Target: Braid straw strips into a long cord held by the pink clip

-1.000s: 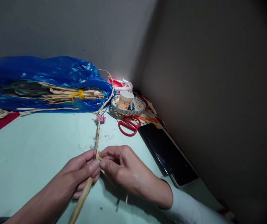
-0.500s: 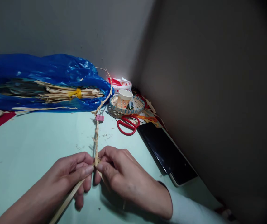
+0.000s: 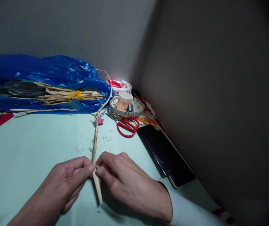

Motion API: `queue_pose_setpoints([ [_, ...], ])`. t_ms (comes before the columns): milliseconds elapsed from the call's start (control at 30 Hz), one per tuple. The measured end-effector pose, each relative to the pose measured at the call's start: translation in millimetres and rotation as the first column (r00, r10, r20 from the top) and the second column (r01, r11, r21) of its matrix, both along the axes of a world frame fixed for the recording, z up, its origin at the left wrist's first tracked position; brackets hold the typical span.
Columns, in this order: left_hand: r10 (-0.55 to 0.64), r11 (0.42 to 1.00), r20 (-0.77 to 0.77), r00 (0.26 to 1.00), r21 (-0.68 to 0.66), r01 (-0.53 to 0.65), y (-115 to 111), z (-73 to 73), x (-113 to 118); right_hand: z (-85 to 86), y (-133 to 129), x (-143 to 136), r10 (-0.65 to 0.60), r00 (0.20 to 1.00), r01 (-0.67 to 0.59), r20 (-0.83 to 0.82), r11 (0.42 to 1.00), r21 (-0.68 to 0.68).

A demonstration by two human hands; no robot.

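A thin tan braid (image 3: 95, 141) runs from the blue bag down toward me, with a pink clip (image 3: 99, 121) on it. At its near end my left hand (image 3: 70, 180) pinches the strands between thumb and forefinger. Close beside it, my right hand (image 3: 117, 180) grips a strand at the same spot. One flat pale strip (image 3: 97, 188) hangs down between the two hands. Fingertips hide the exact crossing of the strands.
Behind lies a blue plastic bag (image 3: 61, 67) holding a tied straw bundle (image 3: 78, 95). Right of the braid are red-handled scissors (image 3: 127, 127), a woven basket (image 3: 137, 108) with a paper cup (image 3: 125, 101), and a black phone-like device (image 3: 166, 155).
My left hand has turned, its lower fingers now tucked in. The long strip that ran down under it no longer shows there; a flat strip now hangs between my hands.
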State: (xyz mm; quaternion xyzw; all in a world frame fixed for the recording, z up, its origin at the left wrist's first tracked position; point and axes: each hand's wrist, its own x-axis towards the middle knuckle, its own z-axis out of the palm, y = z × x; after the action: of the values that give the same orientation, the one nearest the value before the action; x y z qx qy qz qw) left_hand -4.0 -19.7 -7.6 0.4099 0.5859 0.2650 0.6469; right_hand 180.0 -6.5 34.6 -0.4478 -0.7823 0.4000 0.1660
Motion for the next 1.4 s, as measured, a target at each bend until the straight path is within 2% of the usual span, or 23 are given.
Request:
queue_pose_setpoints([
  [67,0.006,0.999,-0.032,0.999,0.034,-0.005,0.2,3.0,0.6,1.8,0.2,1.5,-0.017,0.998,0.014,0.061,0.999,0.048],
  [200,0.015,0.987,-0.099,0.995,0.161,0.001,0.6,8.3,3.1,-1.0,-5.6,-0.3,-0.04,0.997,0.033,0.072,0.994,0.105],
  [367,0.016,0.987,-0.092,0.996,0.16,-0.001,0.7,11.0,6.0,-1.5,-20.5,-11.6,-0.109,0.964,0.088,0.242,0.992,0.094],
  [433,0.026,0.989,-0.065,0.998,0.145,-0.017,-0.7,10.5,6.3,-1.0,-24.2,-16.2,-0.079,0.938,0.04,0.338,0.992,0.121],
  [500,0.061,0.991,-0.035,0.998,0.121,-0.056,-3.0,9.4,6.1,-2.3,-25.2,-19.0,-0.009,0.911,-0.068,0.413,0.982,0.174],
  [633,0.137,0.983,0.008,0.99,0.12,-0.137,-7.2,5.8,4.4,-9.4,-21.8,-18.0,0.154,0.888,-0.323,0.433,0.88,0.349],
  [667,0.131,0.983,0.014,0.991,0.126,-0.131,-7.7,4.5,3.5,-10.8,-20.4,-16.7,0.162,0.899,-0.329,0.407,0.863,0.384],
  [733,0.096,0.986,0.02,0.995,0.134,-0.097,-8.3,1.4,0.7,-11.6,-16.6,-13.4,0.12,0.944,-0.242,0.306,0.883,0.403],
  [833,0.051,0.989,0.035,0.998,0.139,-0.055,-9.1,-2.4,-3.3,-8.3,-7.3,-7.8,-0.05,0.996,0.024,0.072,0.947,0.32],
  [900,0.033,0.988,0.04,0.999,0.147,-0.038,-10.0,-1.8,-3.5,-6.7,-0.3,-4.6,-0.123,0.991,0.13,-0.053,0.978,0.162],
  [967,0.039,0.984,0.032,0.999,0.175,-0.044,-11.2,2.0,-1.1,-8.5,4.8,-3.1,-0.106,0.981,0.097,-0.162,0.993,-0.062],
  [1033,0.051,0.973,0.011,0.999,0.225,-0.052,-12.7,6.9,2.4,-13.8,7.2,-3.6,-0.062,0.949,-0.02,-0.309,0.967,-0.256],
  [1100,0.061,0.959,-0.021,0.998,0.28,-0.053,-14.5,10.1,5.1,-20.2,8.1,-5.1,-0.081,0.904,-0.083,-0.42,0.93,-0.358],
  [1300,0.072,0.923,-0.17,0.983,0.384,-0.001,-21.1,5.1,4.8,-25.1,9.3,-7.7,-0.146,0.866,-0.023,-0.479,0.943,-0.331],
  [1400,0.118,0.871,-0.303,0.946,0.489,0.047,-25.4,5.2,5.1,-22.5,7.0,-9.3,-0.198,0.858,0.024,-0.474,0.937,-0.348],
])
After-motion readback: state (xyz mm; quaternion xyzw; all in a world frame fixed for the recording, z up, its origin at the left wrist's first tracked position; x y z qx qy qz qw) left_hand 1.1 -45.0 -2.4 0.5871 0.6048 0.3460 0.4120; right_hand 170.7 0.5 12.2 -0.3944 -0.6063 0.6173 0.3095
